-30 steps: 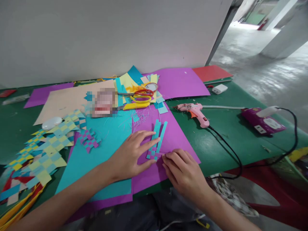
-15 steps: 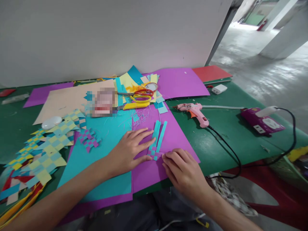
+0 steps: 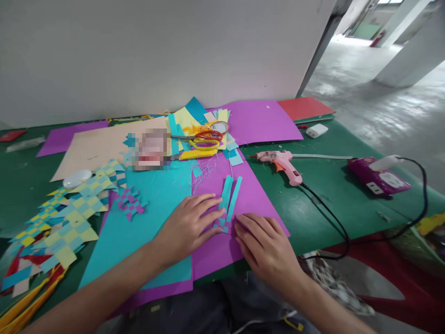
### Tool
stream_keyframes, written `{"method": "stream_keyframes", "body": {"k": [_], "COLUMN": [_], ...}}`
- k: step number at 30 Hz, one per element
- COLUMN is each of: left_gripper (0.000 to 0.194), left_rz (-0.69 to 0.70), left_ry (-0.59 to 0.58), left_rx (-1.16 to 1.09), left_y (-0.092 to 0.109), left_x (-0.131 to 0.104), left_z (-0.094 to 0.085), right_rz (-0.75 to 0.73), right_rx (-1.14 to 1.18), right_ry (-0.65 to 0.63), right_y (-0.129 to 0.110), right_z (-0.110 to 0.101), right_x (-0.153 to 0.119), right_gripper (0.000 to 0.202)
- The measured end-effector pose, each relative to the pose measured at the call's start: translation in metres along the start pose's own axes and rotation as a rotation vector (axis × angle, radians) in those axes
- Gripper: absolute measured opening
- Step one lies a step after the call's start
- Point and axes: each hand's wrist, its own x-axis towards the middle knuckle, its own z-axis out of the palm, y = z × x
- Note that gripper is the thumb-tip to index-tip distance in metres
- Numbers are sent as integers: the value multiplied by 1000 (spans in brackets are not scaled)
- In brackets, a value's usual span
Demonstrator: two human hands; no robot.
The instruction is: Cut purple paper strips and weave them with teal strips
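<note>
A small woven piece of teal and purple paper strips (image 3: 226,225) lies on the purple sheet (image 3: 222,260). Two long teal strip ends stick out from its far side. My left hand (image 3: 193,218) rests at its left edge, fingers spread, with fingertips touching the weave and a teal strip. On the other side my right hand (image 3: 264,236) lies palm down, its fingers stretched out close together over the weave's right edge. The ends of the purple strips are hidden under these fingers. A teal sheet (image 3: 146,241) lies under my left forearm.
Beyond lie red-handled scissors (image 3: 208,135), a yellow cutter (image 3: 198,154) and paper scraps. A pink glue gun (image 3: 283,162) is at right, its cord running past a purple power strip (image 3: 378,176). Finished-looking checkered woven pieces (image 3: 74,222) pile up at left. A white mouse-like object (image 3: 77,178) sits nearby.
My right hand's fingers have gone from pinching at the weave's right edge to lying flatter there. My left hand stays at the left edge, slightly shifted. The camera view has moved slightly.
</note>
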Motion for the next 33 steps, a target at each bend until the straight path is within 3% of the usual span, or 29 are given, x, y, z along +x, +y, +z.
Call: {"method": "stream_keyframes", "body": {"k": [17, 19, 23, 27, 33], "left_gripper": [36, 42, 50, 60, 62], "left_rz": [-60, -17, 199, 211, 211], "left_ry": [-2, -10, -110, -174, -157], "left_rx": [-92, -89, -65, -59, -53], "left_y": [-1, -2, -6, -10, -10], "left_x": [3, 10, 28, 34, 32], "left_z": [-5, -8, -10, -9, -10], "right_rz": [-44, -53, -51, -42, -43], "right_rx": [-65, -65, -62, -54, -54], "right_ry": [40, 38, 34, 36, 24], "right_y": [-1, -1, -1, -1, -1], "right_z": [-3, -3, -3, -4, -3], "right_x": [0, 0, 0, 0, 0], "right_gripper": [27, 27, 27, 28, 28]}}
